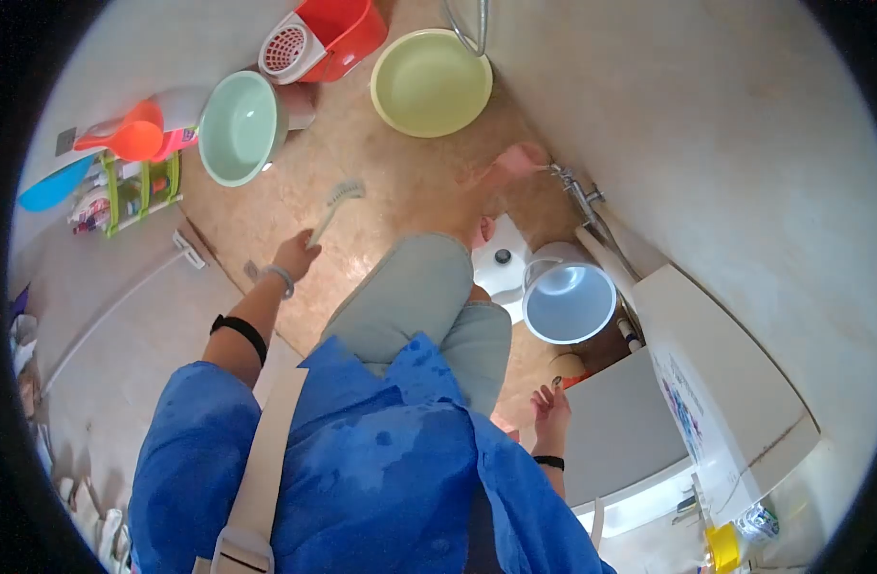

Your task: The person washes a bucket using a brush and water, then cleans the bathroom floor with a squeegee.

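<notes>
My left hand (297, 255) is closed around the pale handle of a scrub brush (331, 214). The brush points away from me, its bristled head low over the tan floor; whether it touches is unclear. On my right, my right hand (551, 413) has its fingers loosely curled and apart, near the grey top of a white washing machine (618, 421). A tiny dark spot shows at its fingertips, too small to make out. A light blue bucket (570, 301) stands just beyond that hand.
A yellow basin (431, 84), a mint basin (238, 129) and a red mop bucket (352, 38) stand along the far side. An orange dipper (137, 132) hangs at left above a green rack (142, 196). A wall tap (577, 191) juts out at right. Beside the bucket lies a white squat-toilet-like fixture (504, 273).
</notes>
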A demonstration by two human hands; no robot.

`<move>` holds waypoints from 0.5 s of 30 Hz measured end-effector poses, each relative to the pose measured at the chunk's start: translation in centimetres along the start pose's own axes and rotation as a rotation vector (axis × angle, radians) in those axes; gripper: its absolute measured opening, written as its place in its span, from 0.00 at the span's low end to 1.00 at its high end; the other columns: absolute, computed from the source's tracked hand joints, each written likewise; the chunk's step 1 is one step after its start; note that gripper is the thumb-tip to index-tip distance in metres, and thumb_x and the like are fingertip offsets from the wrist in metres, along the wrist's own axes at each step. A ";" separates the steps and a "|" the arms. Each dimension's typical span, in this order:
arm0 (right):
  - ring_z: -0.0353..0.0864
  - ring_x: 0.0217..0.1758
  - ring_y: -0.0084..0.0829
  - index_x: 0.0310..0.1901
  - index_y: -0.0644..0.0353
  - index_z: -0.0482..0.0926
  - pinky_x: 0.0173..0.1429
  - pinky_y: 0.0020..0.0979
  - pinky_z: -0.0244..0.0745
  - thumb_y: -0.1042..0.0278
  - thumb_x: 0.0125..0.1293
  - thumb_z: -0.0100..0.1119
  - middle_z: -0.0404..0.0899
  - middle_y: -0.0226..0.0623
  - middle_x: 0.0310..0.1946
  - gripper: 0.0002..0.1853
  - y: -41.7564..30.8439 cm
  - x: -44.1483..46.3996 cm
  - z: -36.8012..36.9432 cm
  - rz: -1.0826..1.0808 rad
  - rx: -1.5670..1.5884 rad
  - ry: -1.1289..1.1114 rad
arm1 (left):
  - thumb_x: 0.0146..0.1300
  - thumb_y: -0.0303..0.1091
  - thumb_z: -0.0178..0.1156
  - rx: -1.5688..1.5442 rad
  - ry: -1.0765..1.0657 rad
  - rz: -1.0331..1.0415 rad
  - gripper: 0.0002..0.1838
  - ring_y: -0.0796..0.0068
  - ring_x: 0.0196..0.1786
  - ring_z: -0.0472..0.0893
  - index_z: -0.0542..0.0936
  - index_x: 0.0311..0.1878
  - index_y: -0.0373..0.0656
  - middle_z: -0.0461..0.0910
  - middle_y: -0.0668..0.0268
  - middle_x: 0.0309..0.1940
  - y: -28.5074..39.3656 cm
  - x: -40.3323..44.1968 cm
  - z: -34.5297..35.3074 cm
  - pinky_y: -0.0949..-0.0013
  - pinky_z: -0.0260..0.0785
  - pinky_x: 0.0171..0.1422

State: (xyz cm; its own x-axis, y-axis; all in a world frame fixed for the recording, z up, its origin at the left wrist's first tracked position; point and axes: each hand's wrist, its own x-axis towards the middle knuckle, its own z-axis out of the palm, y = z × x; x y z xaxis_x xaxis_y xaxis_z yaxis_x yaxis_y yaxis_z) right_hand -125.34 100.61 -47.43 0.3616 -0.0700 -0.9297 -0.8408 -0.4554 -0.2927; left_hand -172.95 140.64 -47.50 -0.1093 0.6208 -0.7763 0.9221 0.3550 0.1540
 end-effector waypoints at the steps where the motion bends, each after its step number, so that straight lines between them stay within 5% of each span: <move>1: 0.81 0.33 0.37 0.50 0.56 0.70 0.38 0.36 0.79 0.57 0.70 0.50 0.79 0.41 0.38 0.14 -0.4 0.3 -0.2 -0.064 0.054 0.003 | 0.60 0.43 0.58 0.052 -0.052 -0.002 0.27 0.52 0.51 0.78 0.70 0.60 0.39 0.79 0.46 0.46 1.1 -0.7 0.4 0.59 0.70 0.55; 9: 0.81 0.32 0.35 0.49 0.57 0.70 0.35 0.32 0.77 0.57 0.70 0.49 0.80 0.41 0.37 0.14 -2.3 4.1 1.1 -0.025 0.004 -0.058 | 0.61 0.42 0.57 0.167 -0.113 0.122 0.25 0.48 0.51 0.77 0.70 0.60 0.42 0.79 0.47 0.46 2.1 1.3 5.0 0.56 0.69 0.55; 11: 0.80 0.31 0.34 0.49 0.58 0.70 0.34 0.31 0.77 0.56 0.70 0.50 0.80 0.41 0.36 0.15 -3.5 3.9 2.7 -0.013 -0.037 -0.088 | 0.61 0.42 0.57 0.001 -0.061 0.139 0.25 0.49 0.49 0.78 0.70 0.60 0.41 0.79 0.47 0.45 1.3 2.3 6.2 0.57 0.70 0.54; 15: 0.80 0.33 0.33 0.54 0.60 0.69 0.34 0.30 0.77 0.55 0.69 0.53 0.79 0.42 0.38 0.19 -5.8 7.0 9.2 -0.051 -0.200 -0.155 | 0.61 0.41 0.57 -0.078 -0.076 0.017 0.25 0.50 0.50 0.79 0.70 0.60 0.41 0.79 0.47 0.45 1.5 2.0 7.2 0.58 0.70 0.52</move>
State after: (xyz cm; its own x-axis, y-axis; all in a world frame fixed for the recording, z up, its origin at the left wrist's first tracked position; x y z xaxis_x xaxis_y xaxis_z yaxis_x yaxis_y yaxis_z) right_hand -121.61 110.93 -54.33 0.3229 0.0875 -0.9424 -0.7207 -0.6227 -0.3048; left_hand -169.10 137.45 -53.23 -0.0623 0.5733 -0.8170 0.8914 0.4002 0.2129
